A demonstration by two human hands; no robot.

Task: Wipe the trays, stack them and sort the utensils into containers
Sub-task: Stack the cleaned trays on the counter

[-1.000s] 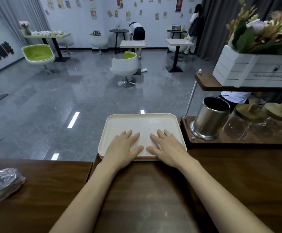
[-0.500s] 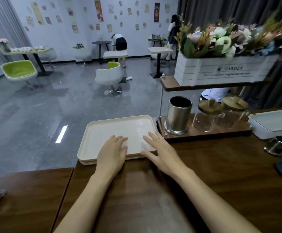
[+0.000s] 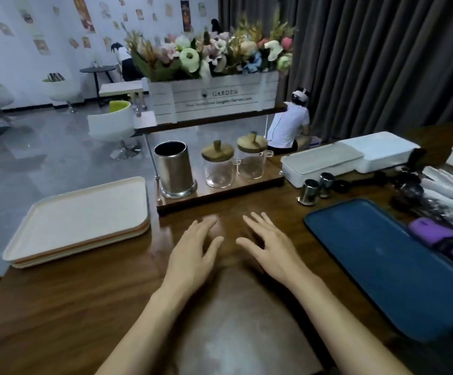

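A stack of cream trays [image 3: 79, 220] lies at the left end of the wooden counter [image 3: 111, 307]. My left hand [image 3: 192, 250] and my right hand [image 3: 268, 247] hover side by side over the bare wood to the right of the stack, fingers spread and holding nothing. A dark blue tray [image 3: 393, 263] lies at the right with a purple cloth [image 3: 438, 236] on its far edge. A steel utensil cup [image 3: 175, 170] and two lidded glass jars [image 3: 218, 166] stand on a wooden base just beyond my hands.
A white flower box [image 3: 214, 100] sits on a shelf above the jars. White lidded boxes [image 3: 347, 155], two small metal cups [image 3: 315, 188] and wrapped utensils [image 3: 447, 185] crowd the far right. A person [image 3: 290, 123] crouches behind the counter by the curtain.
Both hands have come off the cream trays and moved right over the bare counter. The view has swung right, bringing the blue tray and purple cloth into sight.
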